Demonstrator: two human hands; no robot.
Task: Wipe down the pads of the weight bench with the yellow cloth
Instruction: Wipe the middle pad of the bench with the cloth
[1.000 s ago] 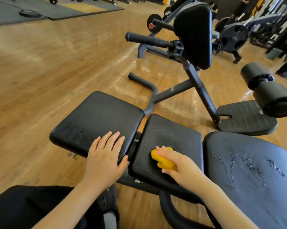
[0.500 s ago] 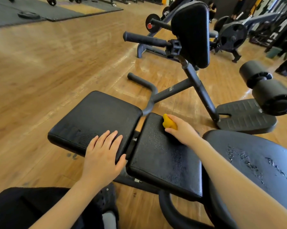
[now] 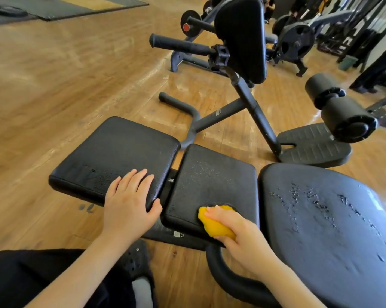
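The yellow cloth [image 3: 216, 223] is bunched into a wad and sits on the near edge of the middle pad [image 3: 212, 185] of the bench, close to that pad's near right corner. The right hand [image 3: 241, 236] grips the cloth from above, its fingers [image 3: 216, 213] curled over the top of the wad and the thumb tucked under its near side, pressing it against the pad. The middle pad has a dull, speckled sheen across its top. To its left, across a narrow gap where a bolt shows, lies the left pad [image 3: 112, 152], and the left hand [image 3: 129, 203] rests flat on that pad's near right corner with straight, slightly spread fingers holding nothing, the thumb hanging over the pad's edge toward the gap. To the right of the middle pad, just beside it, is the large rounded pad [image 3: 325, 230], whose top carries rows of small droplets or scuffs. A curved black frame tube [image 3: 227, 276] runs under the right forearm. Beyond the bench stands another machine with an upright pad [image 3: 243, 36], a handle bar [image 3: 178, 44], a foot plate [image 3: 312, 150] and roller cushions [image 3: 341, 110], all on the wooden floor [image 3: 54, 74].
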